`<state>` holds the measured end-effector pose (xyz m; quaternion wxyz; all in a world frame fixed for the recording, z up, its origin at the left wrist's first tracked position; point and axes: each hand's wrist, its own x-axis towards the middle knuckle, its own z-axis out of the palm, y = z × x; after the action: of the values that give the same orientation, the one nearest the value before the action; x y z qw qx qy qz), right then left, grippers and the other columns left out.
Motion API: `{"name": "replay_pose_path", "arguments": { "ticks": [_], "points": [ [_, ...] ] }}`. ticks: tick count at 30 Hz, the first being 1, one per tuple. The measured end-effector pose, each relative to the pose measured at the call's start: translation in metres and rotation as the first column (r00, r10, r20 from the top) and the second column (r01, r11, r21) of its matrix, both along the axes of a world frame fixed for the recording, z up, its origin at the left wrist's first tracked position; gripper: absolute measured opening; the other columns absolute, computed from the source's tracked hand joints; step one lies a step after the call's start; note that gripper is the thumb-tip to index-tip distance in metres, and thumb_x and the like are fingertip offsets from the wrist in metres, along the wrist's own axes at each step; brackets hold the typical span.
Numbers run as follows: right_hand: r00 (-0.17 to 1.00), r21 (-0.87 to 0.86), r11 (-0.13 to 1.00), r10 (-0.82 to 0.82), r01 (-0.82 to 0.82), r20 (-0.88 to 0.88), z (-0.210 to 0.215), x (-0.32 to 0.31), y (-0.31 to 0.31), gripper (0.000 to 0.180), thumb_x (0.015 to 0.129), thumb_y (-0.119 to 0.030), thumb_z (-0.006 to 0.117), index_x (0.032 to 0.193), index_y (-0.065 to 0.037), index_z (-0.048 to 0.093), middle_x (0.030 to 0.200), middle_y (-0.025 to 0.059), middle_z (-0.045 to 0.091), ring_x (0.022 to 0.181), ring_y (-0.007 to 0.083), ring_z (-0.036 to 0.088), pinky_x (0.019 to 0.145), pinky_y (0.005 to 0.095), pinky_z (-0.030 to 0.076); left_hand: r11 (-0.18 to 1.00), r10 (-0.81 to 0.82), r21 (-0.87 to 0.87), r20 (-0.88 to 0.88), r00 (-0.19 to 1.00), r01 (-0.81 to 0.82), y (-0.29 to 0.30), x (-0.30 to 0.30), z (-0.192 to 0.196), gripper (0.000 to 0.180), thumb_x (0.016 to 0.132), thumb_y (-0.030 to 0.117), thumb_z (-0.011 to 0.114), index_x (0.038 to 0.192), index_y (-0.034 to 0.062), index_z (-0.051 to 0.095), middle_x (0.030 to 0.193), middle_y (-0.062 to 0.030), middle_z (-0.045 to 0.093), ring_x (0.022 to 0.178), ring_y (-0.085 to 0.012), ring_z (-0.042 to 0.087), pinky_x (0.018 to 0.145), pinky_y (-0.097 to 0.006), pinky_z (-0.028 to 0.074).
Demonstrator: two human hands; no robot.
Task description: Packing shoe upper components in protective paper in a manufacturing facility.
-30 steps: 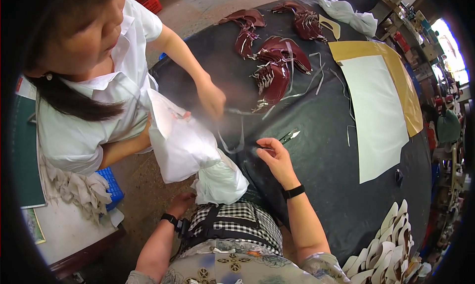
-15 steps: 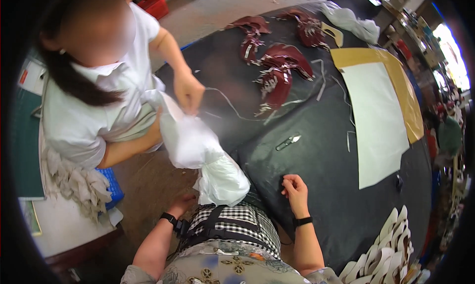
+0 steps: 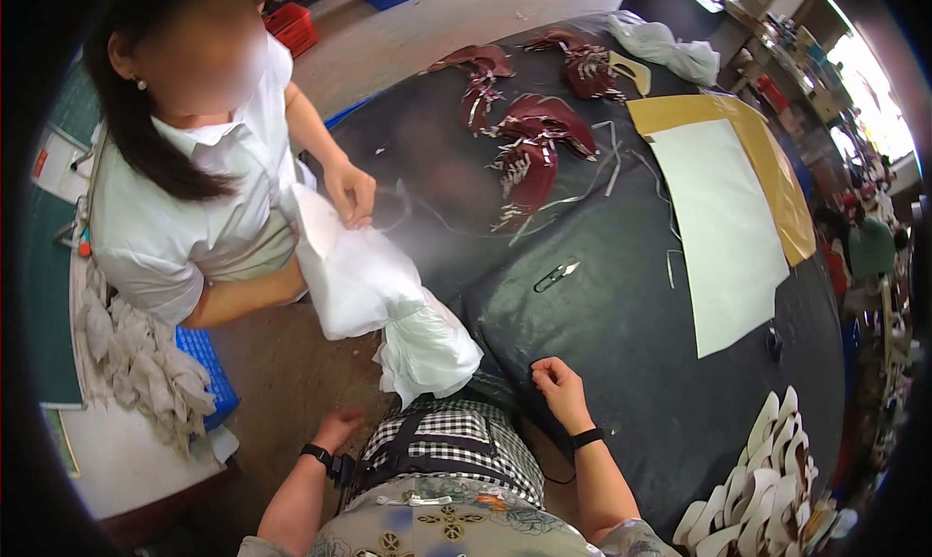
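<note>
My right hand (image 3: 560, 392) rests at the near edge of the black-covered table (image 3: 621, 314), fingers curled in against the thumb; whatever is between them, if anything, is hidden. Low beside my checked apron (image 3: 456, 441) is my left hand (image 3: 340, 427), off the table, its fingers mostly turned from view. Between my hands and a co-worker hangs a bulging white plastic bag (image 3: 427, 344), held against the co-worker's body. The co-worker's hand (image 3: 349, 190) pinches near its upper end. Black thread snips (image 3: 555, 276) lie on the table beyond my right hand.
Bundles of dark red cut pieces (image 3: 544, 130) lie at the far side of the table. A white sheet (image 3: 718, 237) overlaps brown paper (image 3: 767, 159) on the right. Stacked white curved pieces (image 3: 752, 499) fill the near right corner. Loose pale strips (image 3: 611, 159) trail across the table.
My right hand has shifted slightly left along the table edge, its fingers more closed. The co-worker's hand has moved a little up and left. The head view has shifted slightly.
</note>
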<state>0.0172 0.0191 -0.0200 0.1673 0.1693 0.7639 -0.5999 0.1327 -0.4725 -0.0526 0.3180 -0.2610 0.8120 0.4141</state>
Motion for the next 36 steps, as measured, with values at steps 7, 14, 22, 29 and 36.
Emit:
{"name": "replay_pose_path", "arguments": {
  "ticks": [7, 14, 22, 29, 36],
  "points": [
    [1.0, 0.108, 0.994, -0.013, 0.015, -0.023, 0.011, 0.06, -0.037, 0.019, 0.095, -0.016, 0.069, 0.109, -0.003, 0.071, 0.089, 0.0092, 0.073, 0.082, 0.017, 0.068, 0.078, 0.0315, 0.053, 0.994, -0.02, 0.109, 0.007, 1.0, 0.019, -0.036, -0.011, -0.002, 0.032, 0.095, 0.019, 0.071, 0.122, 0.0014, 0.071, 0.114, -0.0107, 0.075, 0.101, -0.02, 0.07, 0.089, -0.034, 0.055],
    [0.991, 0.249, 0.967, 0.022, -0.055, 0.135, -0.022, 0.189, -0.099, 0.023, 0.093, -0.024, 0.064, 0.107, -0.006, 0.07, 0.098, 0.0157, 0.075, 0.095, 0.0341, 0.071, 0.085, 0.0435, 0.055, 0.962, -0.079, 0.259, -0.03, 0.996, 0.084, -0.08, -0.017, 0.001, 0.029, 0.097, 0.014, 0.068, 0.122, -0.0012, 0.068, 0.113, -0.0121, 0.073, 0.101, -0.0195, 0.07, 0.089, -0.034, 0.056],
    [0.718, 0.306, 0.863, -0.505, 0.402, 0.48, -0.084, 0.385, -0.204, 0.029, 0.094, -0.025, 0.06, 0.107, -0.003, 0.072, 0.105, 0.0207, 0.074, 0.099, 0.0371, 0.07, 0.087, 0.0439, 0.055, 0.678, -0.734, 0.095, 0.019, 0.679, 0.729, -0.238, -0.014, -0.072, 0.014, 0.089, 0.006, 0.062, 0.1, 0.0011, 0.069, 0.078, 0.0, 0.062, 0.076, -0.0142, 0.059, 0.074, -0.028, 0.048],
    [0.386, 0.022, 0.587, -0.56, 0.809, 0.733, -0.09, 0.459, -0.347, 0.04, 0.098, -0.026, 0.058, 0.121, 0.004, 0.07, 0.11, 0.0237, 0.074, 0.101, 0.0335, 0.072, 0.089, 0.0443, 0.055, 0.386, -0.914, 0.287, -0.011, 0.406, 0.876, -0.233, -0.151, -0.082, 0.016, 0.091, 0.008, 0.063, 0.106, 0.0002, 0.064, 0.088, -0.0016, 0.062, 0.084, -0.0116, 0.057, 0.077, -0.027, 0.046],
    [0.118, -0.045, 0.14, -0.577, 0.989, 0.808, -0.101, 0.422, -0.462, 0.04, 0.103, -0.021, 0.045, 0.119, 0.009, 0.066, 0.116, 0.0258, 0.071, 0.104, 0.0276, 0.066, 0.085, 0.0451, 0.051, 0.493, -0.869, 0.142, 0.119, 0.48, 0.858, -0.156, -0.204, -0.068, 0.022, 0.101, 0.011, 0.064, 0.118, -0.0021, 0.069, 0.096, -0.0024, 0.072, 0.082, -0.0095, 0.064, 0.075, -0.024, 0.051]
  ]
}}
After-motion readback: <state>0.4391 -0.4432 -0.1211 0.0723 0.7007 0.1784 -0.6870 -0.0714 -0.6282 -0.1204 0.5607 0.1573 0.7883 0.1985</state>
